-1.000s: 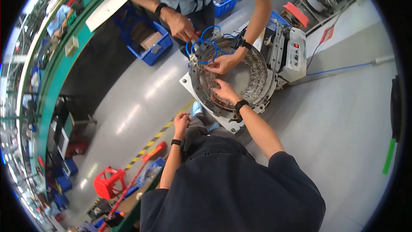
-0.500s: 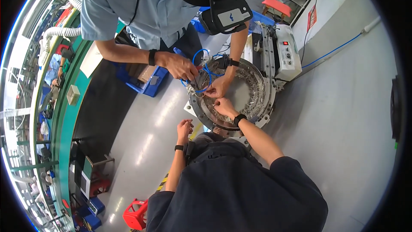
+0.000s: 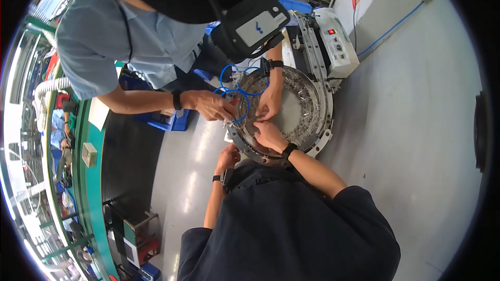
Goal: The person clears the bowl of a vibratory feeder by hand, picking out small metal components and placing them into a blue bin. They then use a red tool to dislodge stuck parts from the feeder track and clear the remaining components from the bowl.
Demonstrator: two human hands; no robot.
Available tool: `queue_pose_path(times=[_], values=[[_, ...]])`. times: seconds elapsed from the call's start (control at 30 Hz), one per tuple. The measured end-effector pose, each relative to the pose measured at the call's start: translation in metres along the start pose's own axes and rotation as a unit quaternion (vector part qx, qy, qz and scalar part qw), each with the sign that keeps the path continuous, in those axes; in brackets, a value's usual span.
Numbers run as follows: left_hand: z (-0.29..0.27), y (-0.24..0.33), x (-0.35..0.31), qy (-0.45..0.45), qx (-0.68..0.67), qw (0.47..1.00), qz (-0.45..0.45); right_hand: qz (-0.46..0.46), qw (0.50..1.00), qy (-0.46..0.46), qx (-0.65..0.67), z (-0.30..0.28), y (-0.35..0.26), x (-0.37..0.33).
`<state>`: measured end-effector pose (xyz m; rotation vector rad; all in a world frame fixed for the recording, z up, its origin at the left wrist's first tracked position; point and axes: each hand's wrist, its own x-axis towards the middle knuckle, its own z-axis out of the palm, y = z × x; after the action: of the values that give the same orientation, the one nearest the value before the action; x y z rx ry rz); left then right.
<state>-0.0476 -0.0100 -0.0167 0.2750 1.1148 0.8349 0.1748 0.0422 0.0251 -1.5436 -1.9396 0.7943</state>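
In the head view, the round bowl (image 3: 290, 112) lies ahead, small parts (image 3: 308, 122) ringing it. The right hand (image 3: 268, 134), nearer, is over its near-left inside; the left hand (image 3: 227, 156) is outside. Both hands' fingers bend; whether they grip anything cannot be told.

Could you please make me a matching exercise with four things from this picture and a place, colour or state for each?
Things
1. right hand
2. left hand
3. tubing
4. control box

Descriptions
A. blue, bent into loops
B. reaching inside the rim of the round metal bowl
C. white, to the right of the bowl
D. outside the bowl, at its lower left

Pairs: 1-B, 2-D, 3-A, 4-C
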Motion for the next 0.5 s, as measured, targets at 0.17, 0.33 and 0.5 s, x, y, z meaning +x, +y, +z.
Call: queue_pose_path(times=[0.17, 0.33, 0.5], values=[[0.009, -0.005, 0.004, -0.082, -0.04, 0.995, -0.036, 0.011, 0.999, -0.002, 0.039, -0.002, -0.017, -0.007], [0.023, -0.002, 0.004, -0.093, -0.062, 0.993, -0.047, -0.006, 0.998, 0.004, 0.057, -0.004, -0.025, -0.012], [0.06, 0.013, -0.003, 0.013, -0.045, 0.997, -0.056, -0.013, 0.997, 0.018, 0.07, 0.001, -0.028, -0.012]])
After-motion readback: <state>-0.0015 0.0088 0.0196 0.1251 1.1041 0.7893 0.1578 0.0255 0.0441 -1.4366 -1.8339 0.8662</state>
